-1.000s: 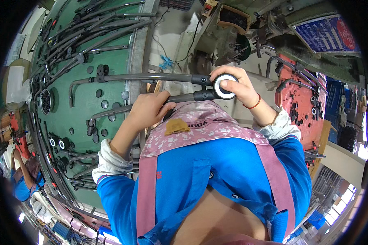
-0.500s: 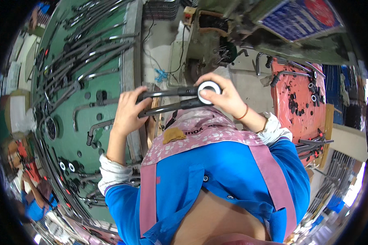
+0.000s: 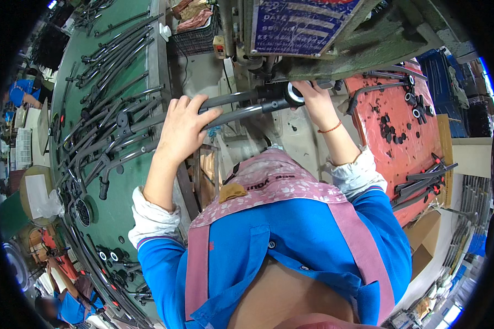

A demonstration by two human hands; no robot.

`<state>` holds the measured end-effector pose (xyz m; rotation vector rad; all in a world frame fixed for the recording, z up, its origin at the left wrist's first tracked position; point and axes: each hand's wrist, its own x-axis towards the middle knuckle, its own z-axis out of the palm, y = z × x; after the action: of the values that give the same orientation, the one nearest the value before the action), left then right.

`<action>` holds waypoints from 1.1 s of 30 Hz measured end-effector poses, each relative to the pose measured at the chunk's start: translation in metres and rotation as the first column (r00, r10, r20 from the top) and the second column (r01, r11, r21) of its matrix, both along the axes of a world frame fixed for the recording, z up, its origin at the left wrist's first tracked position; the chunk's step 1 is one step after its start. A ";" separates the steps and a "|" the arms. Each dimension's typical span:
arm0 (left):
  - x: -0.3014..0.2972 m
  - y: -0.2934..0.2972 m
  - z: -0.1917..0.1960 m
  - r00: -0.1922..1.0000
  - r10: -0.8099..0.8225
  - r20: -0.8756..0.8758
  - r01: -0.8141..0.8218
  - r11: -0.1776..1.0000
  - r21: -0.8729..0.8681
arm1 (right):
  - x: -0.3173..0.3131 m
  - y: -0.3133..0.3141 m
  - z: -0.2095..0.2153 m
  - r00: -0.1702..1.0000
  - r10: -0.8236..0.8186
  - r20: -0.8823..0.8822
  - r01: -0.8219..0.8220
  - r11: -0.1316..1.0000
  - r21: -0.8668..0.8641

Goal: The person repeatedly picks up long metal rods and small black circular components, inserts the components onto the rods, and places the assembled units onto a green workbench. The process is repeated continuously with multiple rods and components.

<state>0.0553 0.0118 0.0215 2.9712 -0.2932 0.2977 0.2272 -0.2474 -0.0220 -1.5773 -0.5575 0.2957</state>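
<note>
1. Between the flat green tabletop [image 3: 107, 200] and the plastic-covered red tabletop [image 3: 381, 162], we find a dark grey metal two-tube frame [image 3: 230, 99] held in both hands. Its left portion reaches over the right edge of the green tabletop; we cannot tell whether it touches the surface there.

2. We record the left hand [image 3: 184, 129] back upward, clasped around the tubes near the green tabletop's right edge.

3. We record the right hand [image 3: 315, 101] gripping a round black wheel with a white ring [image 3: 294, 94], fitted at the frame's right end. The thumb is mostly hidden from us.

4. Just beyond the right hand, we note a green painted metal machine body [image 3: 362, 61] bearing a rectangular blue plate [image 3: 307, 27].

5. Toward the green tabletop's far end, we see many slender dark metal tubes [image 3: 121, 60]. Near its left edge stands a round black bowl [image 3: 90, 215] of small dark parts.

6. Across the middle of the red tabletop, we observe small round black plugs [image 3: 389, 134]; long straight dark bars [image 3: 422, 183] lie at its near right corner.
</note>
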 end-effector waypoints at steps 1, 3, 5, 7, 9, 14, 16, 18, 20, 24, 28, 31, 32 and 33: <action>0.005 0.002 0.002 1.000 0.000 -0.001 0.000 1.000 -0.005 | 0.006 0.002 -0.002 0.993 -0.048 -0.108 0.048 0.999 -0.001; 0.012 0.007 0.003 1.000 0.008 -0.004 -0.008 1.000 0.014 | 0.019 0.010 -0.015 0.983 -0.143 -0.118 0.147 0.989 0.025; 0.018 0.012 0.002 1.000 0.008 0.013 -0.009 1.000 0.027 | 0.031 0.016 -0.040 0.977 -0.195 0.086 0.197 0.980 -0.016; 0.019 0.015 0.003 1.000 0.024 0.005 -0.024 0.999 0.038 | 0.036 0.020 -0.047 0.936 -0.187 0.300 0.239 0.960 -0.146; 0.021 0.017 0.001 0.999 0.041 0.011 -0.041 0.999 0.027 | 0.052 0.024 -0.055 0.957 -0.080 0.278 0.163 0.944 -0.288; 0.024 0.023 -0.021 0.998 0.048 -0.047 -0.051 0.997 -0.059 | 0.045 0.031 -0.010 0.986 0.092 0.140 -0.012 0.871 -0.490; 0.024 0.027 -0.028 0.997 0.038 -0.065 -0.044 0.995 -0.092 | 0.048 0.031 -0.027 0.904 0.094 0.417 0.125 0.874 -0.469; 0.024 0.027 -0.033 0.997 0.025 -0.069 -0.032 0.995 -0.092 | 0.056 0.031 -0.059 0.726 0.059 0.685 0.288 0.878 -0.381; 0.021 0.025 -0.035 0.999 0.014 -0.052 -0.017 0.998 -0.058 | 0.062 0.033 -0.079 0.564 -0.009 0.826 0.409 0.872 -0.270; 0.009 0.009 -0.055 0.956 0.128 0.263 -0.171 0.974 0.150 | 0.068 0.033 -0.091 0.547 -0.003 0.837 0.428 0.860 -0.276; -0.005 0.002 -0.062 0.974 0.224 0.033 -0.226 0.973 0.039 | 0.064 0.031 -0.078 0.671 0.029 0.741 0.397 0.830 -0.392; 0.004 0.004 -0.055 0.978 0.197 -0.074 -0.198 0.980 0.000 | 0.066 0.030 -0.080 0.696 0.035 0.717 0.384 0.826 -0.413; 0.005 0.005 -0.057 0.975 0.201 -0.093 -0.202 0.979 0.001 | 0.064 0.030 -0.082 0.699 0.036 0.714 0.380 0.827 -0.413; 0.008 0.006 -0.058 0.973 0.203 -0.112 -0.204 0.979 0.001 | 0.063 0.031 -0.082 0.699 0.039 0.714 0.377 0.828 -0.415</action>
<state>0.0633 0.0173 -0.0368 2.9966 0.0260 0.1525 0.2906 -0.2167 -0.1042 -2.2974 -0.9563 -0.3762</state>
